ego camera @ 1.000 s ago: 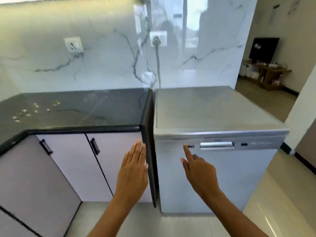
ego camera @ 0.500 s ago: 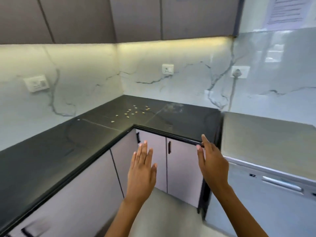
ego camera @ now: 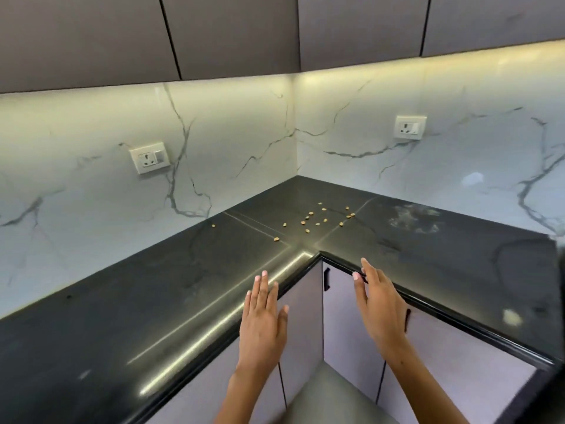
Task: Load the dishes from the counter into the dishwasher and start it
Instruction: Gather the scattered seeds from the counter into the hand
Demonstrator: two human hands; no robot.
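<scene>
A black L-shaped counter [ego camera: 128, 304] fills the view, meeting in a corner below the marble backsplash. No dishes show on it, and the dishwasher is out of frame. My left hand [ego camera: 263, 319] hovers flat with straight fingers over the counter's front edge, holding nothing. My right hand [ego camera: 377, 304] is raised with straight fingers near the edge of the right counter run, also empty.
Several small tan seeds [ego camera: 315, 220] lie scattered near the counter corner, beside a pale smear [ego camera: 412, 220]. Two wall sockets [ego camera: 149, 157] [ego camera: 409, 127] sit on the backsplash. Dark upper cabinets [ego camera: 238, 35] hang overhead; light lower cabinet doors [ego camera: 345, 325] stand shut below.
The view swung left, from the dishwasher front to the counter corner. My right hand left the dishwasher's control panel, and both hands now hover open over the counter edges.
</scene>
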